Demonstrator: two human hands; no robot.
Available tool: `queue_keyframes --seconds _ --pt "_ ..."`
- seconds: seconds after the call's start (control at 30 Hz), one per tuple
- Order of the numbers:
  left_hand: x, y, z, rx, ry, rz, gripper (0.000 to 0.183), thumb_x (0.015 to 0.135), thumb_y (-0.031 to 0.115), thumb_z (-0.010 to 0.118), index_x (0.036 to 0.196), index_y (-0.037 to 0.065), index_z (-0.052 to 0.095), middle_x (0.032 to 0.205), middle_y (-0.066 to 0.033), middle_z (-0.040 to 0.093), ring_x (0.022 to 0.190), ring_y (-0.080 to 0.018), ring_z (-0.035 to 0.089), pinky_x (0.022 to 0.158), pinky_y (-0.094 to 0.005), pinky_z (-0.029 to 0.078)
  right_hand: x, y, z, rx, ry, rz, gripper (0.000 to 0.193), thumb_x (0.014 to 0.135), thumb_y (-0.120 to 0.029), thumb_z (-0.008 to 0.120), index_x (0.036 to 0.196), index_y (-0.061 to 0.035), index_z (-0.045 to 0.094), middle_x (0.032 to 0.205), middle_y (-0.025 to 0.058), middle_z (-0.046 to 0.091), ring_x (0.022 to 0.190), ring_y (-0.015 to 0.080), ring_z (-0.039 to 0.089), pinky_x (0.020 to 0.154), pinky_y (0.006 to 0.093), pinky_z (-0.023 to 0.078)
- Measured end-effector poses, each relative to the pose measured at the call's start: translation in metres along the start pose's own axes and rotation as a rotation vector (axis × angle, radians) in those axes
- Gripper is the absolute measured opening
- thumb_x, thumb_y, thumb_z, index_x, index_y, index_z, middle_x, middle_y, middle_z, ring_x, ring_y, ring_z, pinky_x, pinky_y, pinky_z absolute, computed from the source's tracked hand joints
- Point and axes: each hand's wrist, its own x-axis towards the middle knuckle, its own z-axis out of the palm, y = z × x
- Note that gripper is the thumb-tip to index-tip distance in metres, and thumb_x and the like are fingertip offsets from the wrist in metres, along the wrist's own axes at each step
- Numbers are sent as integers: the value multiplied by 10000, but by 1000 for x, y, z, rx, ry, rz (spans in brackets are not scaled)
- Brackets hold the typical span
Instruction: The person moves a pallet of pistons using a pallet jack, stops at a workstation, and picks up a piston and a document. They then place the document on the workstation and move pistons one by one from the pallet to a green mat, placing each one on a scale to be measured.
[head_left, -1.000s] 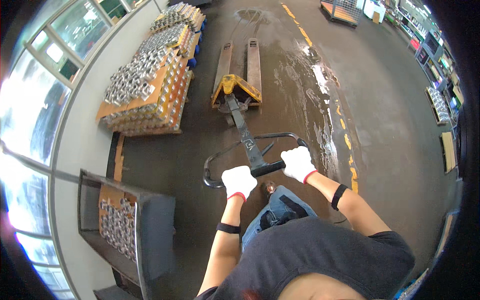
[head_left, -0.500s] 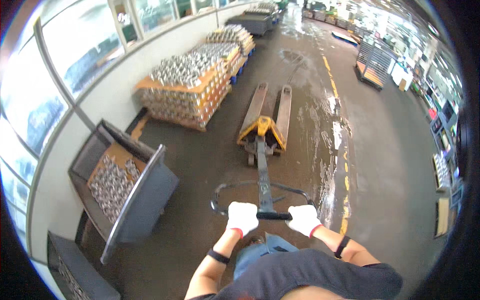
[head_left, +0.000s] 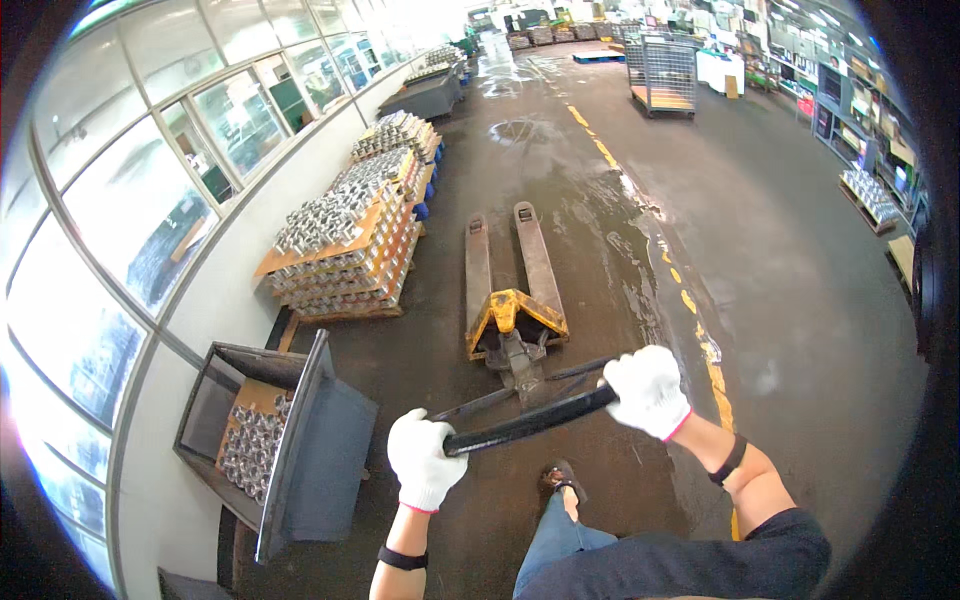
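My left hand, in a white glove, is closed around the left end of a black handle bar. At the bar's right end, my gloved right hand grips it, farther forward than the left. The handle belongs to a pallet jack with a yellow body, which stands on the floor ahead of me. Its two worn forks point away from me and carry nothing. The bar slants, its right side higher in the picture.
To my left stands a grey metal bin holding shiny metal parts. Beyond it are layered stacks of metal parts along a windowed wall. A dashed yellow line runs along the wet floor on the right. Farther off is a wire cage cart.
The handle has swung from level to slanted, with my right hand moving up and forward and my left hand moving left. The pallet jack's body and forks sit lower in view.
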Motion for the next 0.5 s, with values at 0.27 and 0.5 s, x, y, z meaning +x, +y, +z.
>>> queue_keyframes --seconds 0.27,0.5 --pt "80 20 -10 -33 58 -15 165 608 195 774 657 110 642 655 -113 606 681 -341 618 628 -429 477 57 45 -17 -176 307 70 149 706 -194 675 702 -156 531 647 53 539 657 264 565 637 403 446" --pt "131 33 -22 -42 -97 -131 223 682 299 801 792 125 717 725 -126 678 719 -320 677 653 -418 519 92 74 -14 -205 537 96 140 664 -134 673 742 -147 558 683 66 547 729 281 573 692 407 459"
